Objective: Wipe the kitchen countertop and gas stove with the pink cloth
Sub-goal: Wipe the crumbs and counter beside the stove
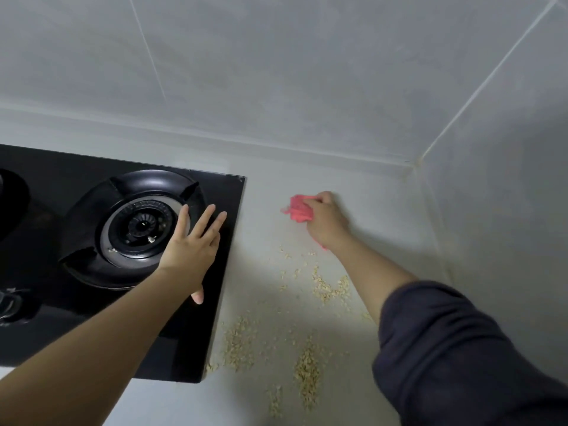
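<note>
Grey countertop [384, 216], tiled corner, strewn with oat flakes [307, 370] | pink cloth [298, 209] gripped by right hand [325, 221] near back wall | left hand [192, 247] laid flat, fingers straight, on black gas stove [46, 182]

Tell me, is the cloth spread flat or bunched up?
Bunched up: the cloth is a crumpled wad gripped by the right hand, with folds sticking out.

Left hand [192, 250]: we see it flat, fingers straight and spread, over the right edge of the gas stove [76, 167].
Right hand [325, 222]: right of the stove, fingers curled round the pink cloth [296, 209].
Arms: we see both stretched forward, the left forearm bare, the right in a dark sleeve [445, 348].
</note>
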Motion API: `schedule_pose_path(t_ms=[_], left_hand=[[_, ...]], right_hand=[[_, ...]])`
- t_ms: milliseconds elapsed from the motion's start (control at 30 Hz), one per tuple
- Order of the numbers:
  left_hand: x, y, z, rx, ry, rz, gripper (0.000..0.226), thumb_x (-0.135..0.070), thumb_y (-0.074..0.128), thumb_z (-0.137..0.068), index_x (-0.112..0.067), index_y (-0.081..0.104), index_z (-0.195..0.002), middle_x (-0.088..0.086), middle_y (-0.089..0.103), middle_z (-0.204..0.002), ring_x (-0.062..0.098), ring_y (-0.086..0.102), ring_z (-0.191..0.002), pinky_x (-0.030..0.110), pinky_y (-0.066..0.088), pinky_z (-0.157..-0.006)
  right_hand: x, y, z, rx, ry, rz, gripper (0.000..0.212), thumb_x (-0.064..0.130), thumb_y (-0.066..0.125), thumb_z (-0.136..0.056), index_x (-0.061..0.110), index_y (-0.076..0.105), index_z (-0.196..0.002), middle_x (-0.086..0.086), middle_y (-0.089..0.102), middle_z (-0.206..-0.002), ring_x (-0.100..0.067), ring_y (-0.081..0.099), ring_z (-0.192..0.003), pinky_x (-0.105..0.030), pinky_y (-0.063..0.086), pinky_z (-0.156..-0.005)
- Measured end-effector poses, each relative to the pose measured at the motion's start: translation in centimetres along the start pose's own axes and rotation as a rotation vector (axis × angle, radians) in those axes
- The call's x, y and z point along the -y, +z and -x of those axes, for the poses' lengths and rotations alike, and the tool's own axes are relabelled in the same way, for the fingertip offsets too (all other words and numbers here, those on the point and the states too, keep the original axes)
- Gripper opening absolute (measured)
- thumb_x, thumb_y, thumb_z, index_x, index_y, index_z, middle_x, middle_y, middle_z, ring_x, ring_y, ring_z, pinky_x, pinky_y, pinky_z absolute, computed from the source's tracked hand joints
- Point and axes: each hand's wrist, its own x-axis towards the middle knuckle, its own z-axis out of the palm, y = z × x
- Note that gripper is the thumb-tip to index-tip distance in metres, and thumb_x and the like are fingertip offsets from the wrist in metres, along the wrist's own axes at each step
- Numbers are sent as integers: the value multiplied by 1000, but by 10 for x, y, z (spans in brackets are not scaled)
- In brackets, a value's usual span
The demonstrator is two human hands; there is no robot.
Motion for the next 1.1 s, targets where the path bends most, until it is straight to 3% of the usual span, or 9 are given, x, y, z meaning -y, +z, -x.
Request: schedule_pose_path(t_ms=[100,167,400,567,700,800,967,1033,1100], left_hand=[[2,0,0,14,-57,17,142,-81,69,-48,-7,5,-152,18,-36,-151,42,-36,-135,75,-21,-94],[0,-2,0,35,-66,27,142,-79,71,-48,-7,6,-152,18,-37,-150,43,-36,-135,76,-22,-92],[-1,0,0,30,-13,53,136,-78,70,-50,-8,14,-152,15,-37,-151,42,-36,-135,76,-21,-93],[1,-5,-4,4,14,75,134,-76,72,-50,-7,18,-151,13,-35,-152,41,-35,-137,76,-19,-95],[9,1,-4,-16,26,82,136,-77,71,-49,-6,16,-151,11,-33,-153,40,-33,-138,75,-14,-100],[7,2,-5,-14,36,76,135,-78,70,-49,-6,18,-151,12,-33,-153,40,-33,-138,76,-14,-100],[9,4,-5,-1,38,93,135,-79,69,-50,-8,17,-152,11,-34,-153,40,-35,-137,76,-13,-101],[9,6,-3,-7,35,96,136,-81,68,-49,-8,16,-152,9,-32,-154,40,-34,-137,75,-13,-101],[10,6,-1,-25,29,102,137,-82,67,-48,-8,17,-152,8,-31,-155,39,-33,-138,75,-12,-102]], right_hand=[[23,27,2,64,-285,-37,18,1,56,-88,13,61,-101,-7,50,-110,-18,59,-80,-22,50,-66],[26,22,-5,253,-417,-55,26,-2,55,-83,14,66,-100,1,48,-109,-12,56,-89,-14,43,-75],[25,4,-58,-85,6,-94,40,2,44,-84,22,67,-110,2,43,-115,-21,58,-97,-35,49,-91],[52,22,-77,-22,-170,68,35,-1,49,-85,17,65,-110,-7,44,-115,-27,58,-98,-41,51,-82],[81,30,-74,76,-333,119,23,-2,50,-87,21,53,-89,-12,48,-117,-31,61,-95,-46,52,-77],[79,31,-65,93,-350,134,37,-3,46,-88,29,40,-69,-12,50,-115,-29,62,-92,-42,51,-72],[75,35,-20,337,-431,-67,27,-11,48,-90,14,43,-82,-19,54,-97,-28,68,-85,-26,54,-67],[66,35,-7,427,-573,21,31,-10,53,-87,21,50,-89,-6,52,-99,-13,63,-84,-23,51,-74],[58,26,-6,461,-500,111,45,0,59,-84,44,49,-87,10,46,-109,-5,49,-95,-22,42,-86]])
